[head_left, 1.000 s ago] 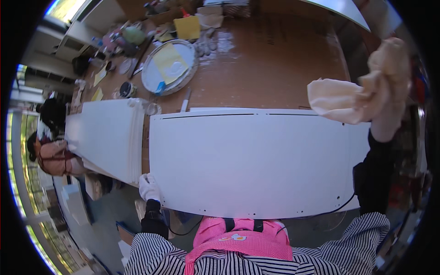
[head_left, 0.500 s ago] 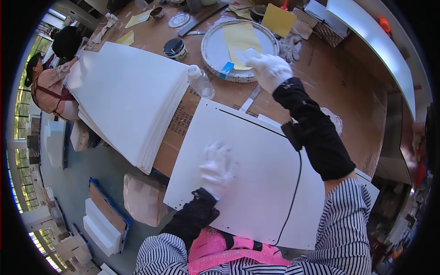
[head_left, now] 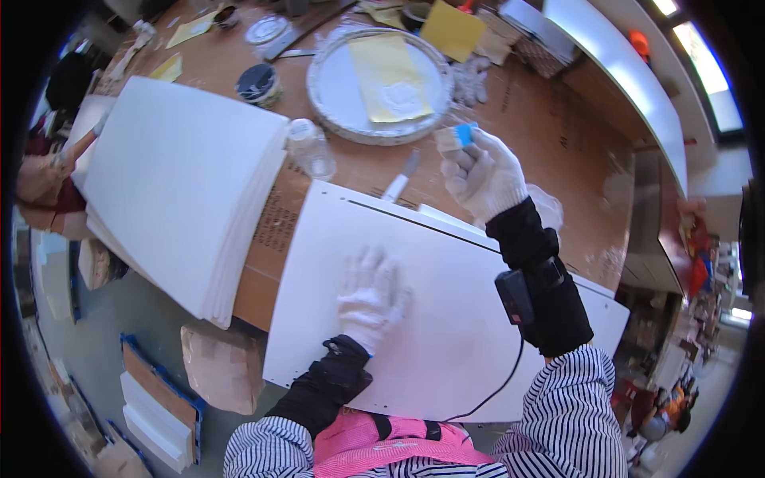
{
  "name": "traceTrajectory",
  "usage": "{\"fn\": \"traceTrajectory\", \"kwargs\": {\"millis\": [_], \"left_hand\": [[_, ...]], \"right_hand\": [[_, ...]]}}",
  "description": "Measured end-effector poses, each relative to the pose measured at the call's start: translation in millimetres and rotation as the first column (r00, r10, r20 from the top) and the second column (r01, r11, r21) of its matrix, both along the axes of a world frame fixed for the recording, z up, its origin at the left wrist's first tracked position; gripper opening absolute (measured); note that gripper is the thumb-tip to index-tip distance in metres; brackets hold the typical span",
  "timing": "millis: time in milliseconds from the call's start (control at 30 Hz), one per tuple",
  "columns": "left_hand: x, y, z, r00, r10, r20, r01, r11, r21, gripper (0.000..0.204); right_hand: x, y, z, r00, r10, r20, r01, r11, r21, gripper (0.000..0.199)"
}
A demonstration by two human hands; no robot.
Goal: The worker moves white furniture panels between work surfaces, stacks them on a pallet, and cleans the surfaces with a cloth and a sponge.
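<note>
A white panel with a dark groove near its far edge and small holes lies in front of me. My left hand, in a white glove, rests flat on it with fingers spread. Beyond the panel's far edge my gloved right hand is raised. Its fingers are closed on a small block, blue at one end and pale at the other; its exact kind I cannot make out. A round white tray stands beyond that hand. On its yellow paper is a whitish patch.
A stack of white panels lies at left, with a person's arm beside it. Near the tray are a clear bottle, a dark-topped tub and a putty knife. A wrapped block stands at lower left.
My right hand has left the tray, come nearer and holds the blue-and-pale block, which was at the tray's near rim. My left hand stays on the panel. The view has shifted.
</note>
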State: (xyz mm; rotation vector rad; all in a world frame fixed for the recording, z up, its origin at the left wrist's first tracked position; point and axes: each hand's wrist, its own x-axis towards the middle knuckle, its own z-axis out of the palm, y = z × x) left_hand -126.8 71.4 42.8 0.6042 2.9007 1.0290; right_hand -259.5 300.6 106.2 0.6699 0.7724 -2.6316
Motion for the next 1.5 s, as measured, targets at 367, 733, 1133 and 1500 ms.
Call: {"fn": "traceTrajectory", "kwargs": {"millis": [367, 733, 1133, 1500], "left_hand": [[20.3, 30.3, -9.9, 0.983, -0.011, -0.183, -0.014, 0.991, -0.135, 0.039], [155.3, 156.2, 11.9, 0.974, -0.181, -0.135, 0.156, 0.972, -0.173, 0.044], [231.1, 257.8, -4.3, 0.971, -0.223, -0.080, 0.155, 0.853, -0.498, 0.066], [206.1, 291.4, -8.0, 0.979, -0.170, -0.108, 0.102, 0.881, -0.461, 0.064]], "right_hand": [[264.7, 189.1, 29.5, 0.873, -0.487, 0.011, 0.487, 0.872, -0.047, 0.033], [526.4, 403.0, -1.8, 0.645, -0.699, -0.309, 0.704, 0.386, 0.596, 0.038], [446.9, 450.3, -52.1, 0.940, -0.310, -0.142, 0.184, 0.110, 0.977, 0.030], [419.0, 473.5, -79.3, 0.959, -0.145, -0.244, 0.236, -0.069, 0.969, 0.031]]}}
